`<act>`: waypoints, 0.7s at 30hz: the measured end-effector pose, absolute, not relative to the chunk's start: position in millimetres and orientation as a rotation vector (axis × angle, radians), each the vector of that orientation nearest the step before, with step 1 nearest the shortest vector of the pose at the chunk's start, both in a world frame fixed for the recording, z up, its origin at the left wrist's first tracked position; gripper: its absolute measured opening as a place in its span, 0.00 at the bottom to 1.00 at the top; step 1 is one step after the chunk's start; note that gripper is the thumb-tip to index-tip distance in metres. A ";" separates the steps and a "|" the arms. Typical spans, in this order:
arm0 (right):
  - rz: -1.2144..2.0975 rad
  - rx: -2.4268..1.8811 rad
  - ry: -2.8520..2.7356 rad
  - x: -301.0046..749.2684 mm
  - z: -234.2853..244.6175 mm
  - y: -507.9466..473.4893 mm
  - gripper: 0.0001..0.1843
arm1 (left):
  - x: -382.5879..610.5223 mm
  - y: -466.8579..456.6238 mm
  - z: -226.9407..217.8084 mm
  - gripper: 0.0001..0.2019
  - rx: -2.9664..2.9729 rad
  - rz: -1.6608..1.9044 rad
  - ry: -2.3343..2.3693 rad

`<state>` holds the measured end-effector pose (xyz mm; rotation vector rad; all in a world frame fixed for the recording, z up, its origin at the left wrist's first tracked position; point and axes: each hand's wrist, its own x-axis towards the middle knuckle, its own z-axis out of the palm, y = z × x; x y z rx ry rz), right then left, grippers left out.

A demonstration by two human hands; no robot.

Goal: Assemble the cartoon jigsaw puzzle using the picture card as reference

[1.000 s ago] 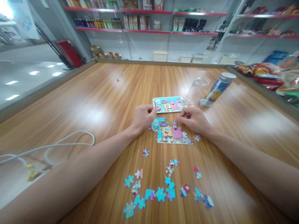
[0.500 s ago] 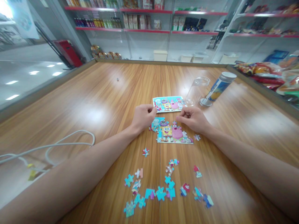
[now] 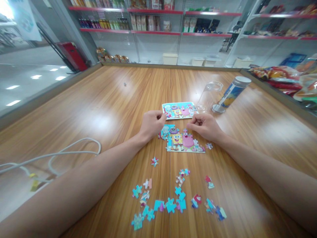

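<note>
My left hand (image 3: 154, 124) rests on the table as a loose fist, its fingertips by the lower left corner of a cartoon picture card (image 3: 178, 111). My right hand (image 3: 206, 127) lies with curled fingers at the card's lower right corner, thumb against the fingers. Nothing shows in either hand. Between and just below them is a partly joined jigsaw puzzle (image 3: 182, 140) with a yellow and a pink figure; its upper right part is open. One loose puzzle piece (image 3: 209, 145) lies right of it, and a red and blue puzzle piece (image 3: 155, 161) lies below left.
Several loose pieces, many turquoise (image 3: 170, 205), are scattered nearer me. A clear plastic jar (image 3: 209, 96) and a blue canister (image 3: 234, 92) stand behind my right hand. A white cable (image 3: 74, 152) loops at left. A tiny piece (image 3: 125, 84) lies far off. Shelves (image 3: 156, 32) stand beyond.
</note>
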<state>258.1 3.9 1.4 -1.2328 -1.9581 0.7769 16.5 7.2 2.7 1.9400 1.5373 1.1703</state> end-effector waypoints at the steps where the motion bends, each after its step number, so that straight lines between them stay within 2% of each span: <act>1: 0.774 -1.237 -1.958 258.0 1.8 3.6 0.12 | 16.6 7.1 2.9 0.20 1.937 1.171 1.539; 9: 0.713 -1.246 -1.993 258.9 1.9 4.5 0.14 | 16.9 6.9 3.8 0.20 1.931 1.163 1.546; 13: 0.698 -1.204 -2.009 259.3 2.6 4.7 0.26 | 16.4 7.2 2.7 0.20 1.940 1.170 1.547; 17: 0.913 -1.172 -1.861 260.4 5.3 2.5 0.38 | 16.2 7.1 2.0 0.20 1.942 1.184 1.545; 21: 1.058 -1.163 -1.802 262.4 7.3 1.4 0.45 | 16.1 6.9 3.3 0.20 1.936 1.174 1.544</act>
